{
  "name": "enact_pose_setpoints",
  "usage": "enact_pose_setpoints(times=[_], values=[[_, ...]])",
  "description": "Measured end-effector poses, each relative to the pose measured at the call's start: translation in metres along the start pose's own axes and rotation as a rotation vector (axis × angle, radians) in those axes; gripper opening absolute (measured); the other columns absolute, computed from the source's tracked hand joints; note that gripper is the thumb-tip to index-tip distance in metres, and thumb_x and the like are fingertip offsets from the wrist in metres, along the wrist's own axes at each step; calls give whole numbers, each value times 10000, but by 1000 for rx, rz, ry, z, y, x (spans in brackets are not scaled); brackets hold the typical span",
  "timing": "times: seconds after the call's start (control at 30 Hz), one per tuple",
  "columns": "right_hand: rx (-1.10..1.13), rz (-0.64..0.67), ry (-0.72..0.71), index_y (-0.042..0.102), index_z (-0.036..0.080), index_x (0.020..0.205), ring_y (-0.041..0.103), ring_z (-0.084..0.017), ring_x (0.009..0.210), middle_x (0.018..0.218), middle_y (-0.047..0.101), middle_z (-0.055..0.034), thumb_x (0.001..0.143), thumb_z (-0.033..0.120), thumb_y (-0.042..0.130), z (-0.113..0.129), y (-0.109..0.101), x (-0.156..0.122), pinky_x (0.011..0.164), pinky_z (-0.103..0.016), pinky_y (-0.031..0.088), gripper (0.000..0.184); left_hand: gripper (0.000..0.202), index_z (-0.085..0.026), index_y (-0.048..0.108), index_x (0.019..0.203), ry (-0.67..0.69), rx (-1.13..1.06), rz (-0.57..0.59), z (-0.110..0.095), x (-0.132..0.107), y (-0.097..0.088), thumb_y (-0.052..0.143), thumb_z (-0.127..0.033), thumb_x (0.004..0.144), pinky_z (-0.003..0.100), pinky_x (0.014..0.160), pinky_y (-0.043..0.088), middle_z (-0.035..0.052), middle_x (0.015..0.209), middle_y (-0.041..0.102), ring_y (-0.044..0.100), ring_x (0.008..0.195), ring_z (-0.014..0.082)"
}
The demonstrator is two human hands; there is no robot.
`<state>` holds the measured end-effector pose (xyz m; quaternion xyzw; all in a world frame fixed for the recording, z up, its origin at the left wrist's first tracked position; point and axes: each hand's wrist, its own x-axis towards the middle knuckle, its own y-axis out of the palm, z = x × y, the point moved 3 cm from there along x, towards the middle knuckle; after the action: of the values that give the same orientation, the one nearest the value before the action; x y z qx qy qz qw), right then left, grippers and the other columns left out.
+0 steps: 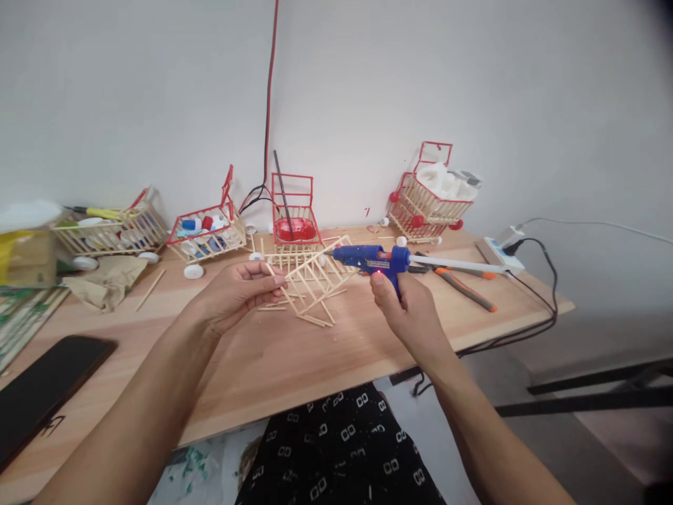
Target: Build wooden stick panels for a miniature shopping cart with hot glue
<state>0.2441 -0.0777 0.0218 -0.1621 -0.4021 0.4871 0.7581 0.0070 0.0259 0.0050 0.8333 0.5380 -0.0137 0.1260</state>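
Note:
Between thumb and fingers, my left hand [245,291] pinches one side of a small frame of thin wooden sticks [315,279], held tilted above the table. My right hand [413,315] is wrapped round the handle of a blue hot glue gun [368,259]. A long white glue stick [455,264] juts from the gun's back, and a small red light glows near my thumb. The gun's nozzle points left, at the frame's upper part; whether it touches a stick I cannot tell. Loose wooden sticks [314,320] lie beneath the frame.
Several miniature stick carts, such as a red-trimmed cart [205,235], stand along the wall. Orange-handled pliers [465,289] lie right, near a white power strip [499,254] with cables. A black phone [50,386] and crumpled brown paper [105,280] lie left on the wooden table [252,379].

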Motion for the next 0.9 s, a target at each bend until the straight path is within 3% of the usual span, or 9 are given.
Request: enact_pose_setpoints(times=[0.47, 0.63, 0.73, 0.9], values=[[-41, -27, -8, 542, 196, 807, 551, -190, 591, 663, 611, -48, 929, 520, 388, 0, 0, 1, 532, -271, 343, 379, 225, -117, 647, 669, -2, -9, -3, 1, 0, 0, 838, -187, 571, 168, 591, 530, 8, 749, 670, 606, 585, 60], [92, -57, 36, 530, 189, 766, 502, -153, 561, 639, 562, -23, 927, 516, 404, -3, -4, -2, 531, -264, 358, 386, 244, -119, 644, 669, 13, 11, -14, -1, -1, 0, 845, -203, 558, 180, 603, 525, 10, 766, 673, 601, 587, 61], [281, -88, 92, 520, 186, 763, 468, -124, 544, 654, 535, -9, 932, 519, 398, -8, -11, -4, 519, -250, 367, 393, 255, -118, 639, 661, 68, 67, -33, -3, -2, 0, 845, -227, 558, 190, 608, 519, 14, 805, 674, 601, 598, 66], [461, -133, 153, 509, 188, 804, 442, -103, 537, 677, 508, 2, 929, 521, 416, -17, -25, -6, 478, -229, 349, 367, 228, -138, 679, 762, 284, 301, -126, -11, -6, 0, 796, -281, 628, 223, 633, 501, 19, 744, 675, 612, 620, 111]])
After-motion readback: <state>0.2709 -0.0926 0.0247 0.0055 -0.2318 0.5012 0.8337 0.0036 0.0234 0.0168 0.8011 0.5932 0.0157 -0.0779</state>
